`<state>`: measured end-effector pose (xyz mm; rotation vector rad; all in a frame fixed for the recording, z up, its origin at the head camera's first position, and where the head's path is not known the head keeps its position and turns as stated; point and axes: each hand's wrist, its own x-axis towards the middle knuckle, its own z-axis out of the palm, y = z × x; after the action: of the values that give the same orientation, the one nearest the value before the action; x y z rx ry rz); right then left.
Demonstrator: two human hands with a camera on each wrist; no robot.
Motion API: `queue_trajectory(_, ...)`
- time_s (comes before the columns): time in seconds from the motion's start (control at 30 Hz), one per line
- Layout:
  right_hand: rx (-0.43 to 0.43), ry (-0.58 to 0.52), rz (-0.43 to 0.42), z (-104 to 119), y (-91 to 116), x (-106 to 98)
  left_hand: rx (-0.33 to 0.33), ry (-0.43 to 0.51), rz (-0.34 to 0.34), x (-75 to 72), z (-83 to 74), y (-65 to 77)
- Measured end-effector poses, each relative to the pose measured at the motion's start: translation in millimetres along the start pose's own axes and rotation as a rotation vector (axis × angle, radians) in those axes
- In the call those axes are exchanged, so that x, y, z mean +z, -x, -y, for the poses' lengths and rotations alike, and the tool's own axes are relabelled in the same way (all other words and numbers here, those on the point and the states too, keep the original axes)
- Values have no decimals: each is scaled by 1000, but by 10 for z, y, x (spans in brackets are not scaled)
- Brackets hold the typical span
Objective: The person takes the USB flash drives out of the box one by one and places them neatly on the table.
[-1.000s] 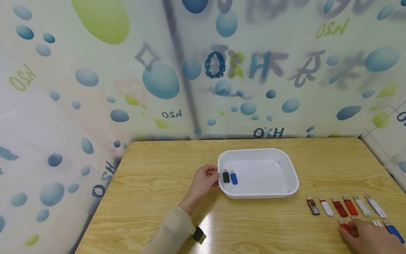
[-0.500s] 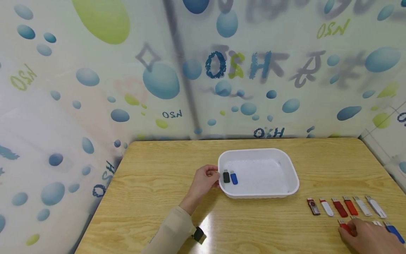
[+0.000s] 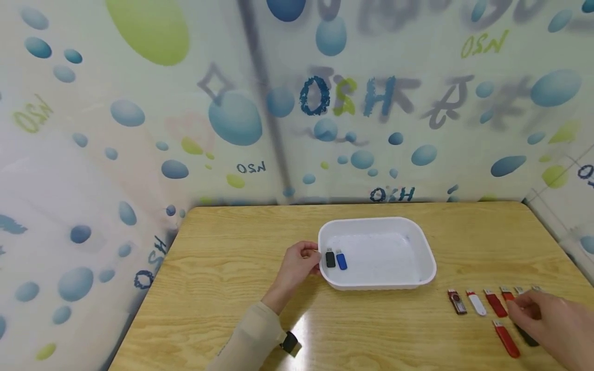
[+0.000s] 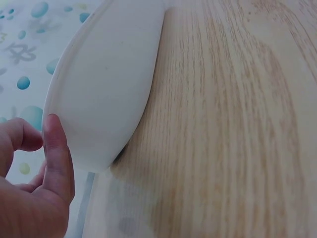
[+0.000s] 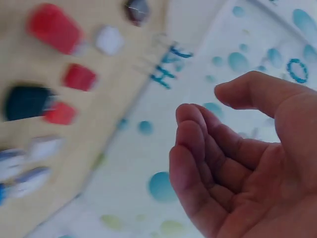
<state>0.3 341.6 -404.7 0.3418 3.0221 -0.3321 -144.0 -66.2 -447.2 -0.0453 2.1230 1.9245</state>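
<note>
My left hand (image 3: 299, 263) pinches the left rim of a white plastic tray (image 3: 380, 281), thumb and fingers on either side of it in the left wrist view. Inside the tray, by that rim, lie a black USB stick (image 3: 330, 259) and a blue USB stick (image 3: 342, 261). Over the rows of USB sticks at the right hovers my right hand (image 3: 549, 322), fingers loosely curled. The right wrist view shows a gap between its thumb and fingers, with nothing held. Nearest below are a red USB stick (image 3: 506, 340) and another black USB stick (image 5: 27, 102), which the hand partly covers.
A swivel USB stick (image 3: 457, 302), a white one with a red end (image 3: 476, 303) and a dark red one (image 3: 495, 303) lie in the far row. Several others are partly hidden by the right hand. A patterned curtain (image 3: 287, 129) hangs behind the wooden table (image 3: 232, 242).
My right hand has moved up and away from the near row, uncovering the red stick and part of a black one. The left hand and tray have stayed put.
</note>
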Motion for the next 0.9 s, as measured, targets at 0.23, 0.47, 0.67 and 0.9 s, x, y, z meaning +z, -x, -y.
queue_trajectory(0.23, -158, 3, -35, 572, -152, -314, -14, -18, 1, 17, -218, 160)
queue_trajectory(0.47, -422, -3, -117, 1302, -250, -353, 0, -5, 2, 32, -234, 164)
queue_trajectory(0.67, -566, -14, -118, 1748, -408, -242, 22, 13, 7, 39, -17, 19)
queue_trajectory(0.9, -594, -41, -29, 2084, -655, -88, 26, 5, -15, 32, 20, 17)
